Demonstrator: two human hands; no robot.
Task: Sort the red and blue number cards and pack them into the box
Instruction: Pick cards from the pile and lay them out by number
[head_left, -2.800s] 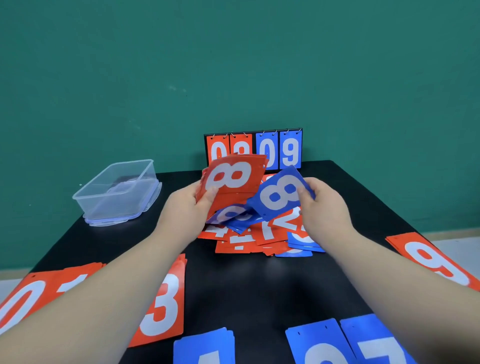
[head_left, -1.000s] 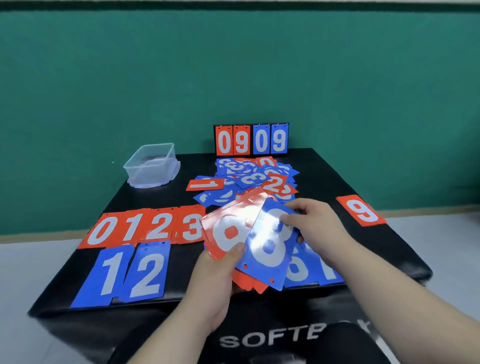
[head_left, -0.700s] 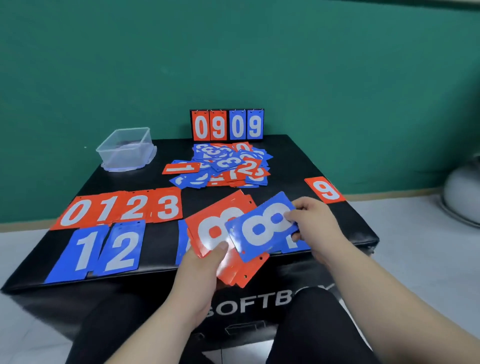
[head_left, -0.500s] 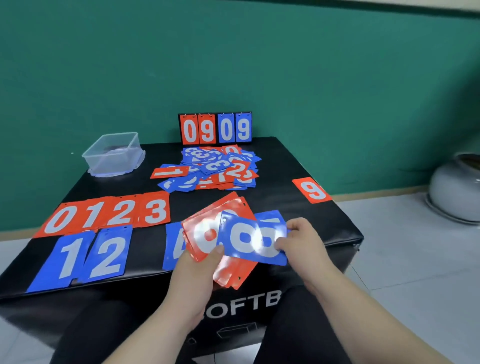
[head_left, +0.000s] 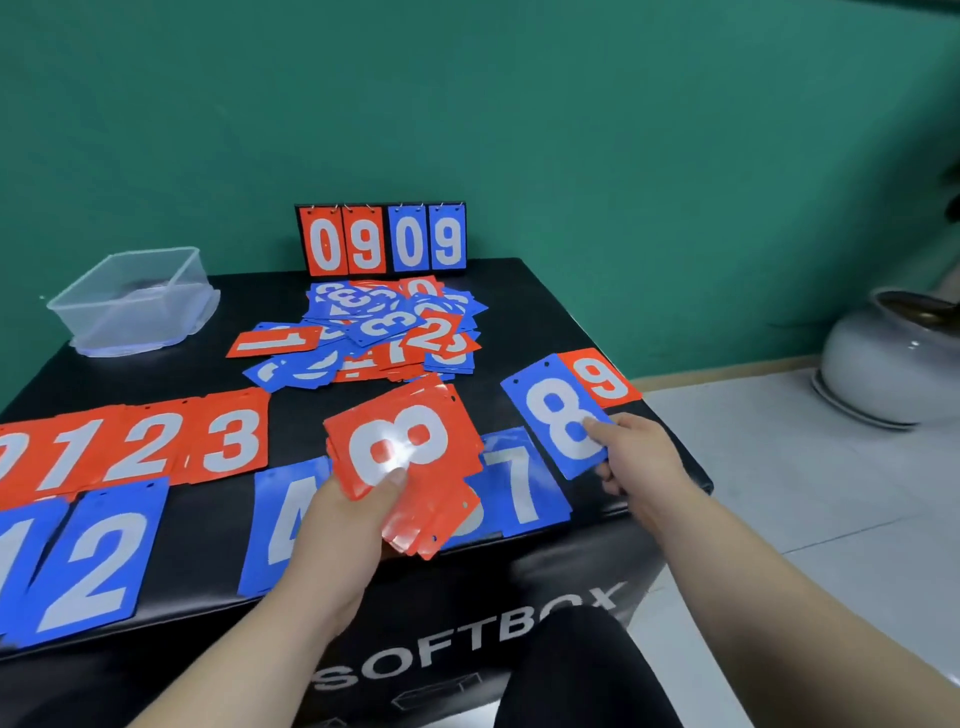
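My left hand (head_left: 343, 525) grips a fanned stack of red cards (head_left: 410, 452) with an 8 on top, low over the front of the black box top. My right hand (head_left: 639, 457) pinches a blue 8 card (head_left: 558, 415) at its near end, beside the red 9 card (head_left: 600, 379) at the right edge. Red cards 0 to 3 (head_left: 140, 447) lie in a row on the left, with blue 1 and 2 cards (head_left: 88, 561) in front. Blue 4 (head_left: 280, 519) and 7 (head_left: 524, 483) cards lie under my hands. A mixed pile of red and blue cards (head_left: 384, 332) sits further back.
An open clear plastic box (head_left: 135, 301) stands at the back left corner. A flip scoreboard (head_left: 382, 239) reading 0909 stands at the back against the green wall. A grey pot (head_left: 893, 358) sits on the floor to the right. The black surface (head_left: 519, 306) drops off at front and right.
My right hand has drawn the blue 8 card off the red stack and carried it right, next to the red 9. My left hand keeps the red stack.
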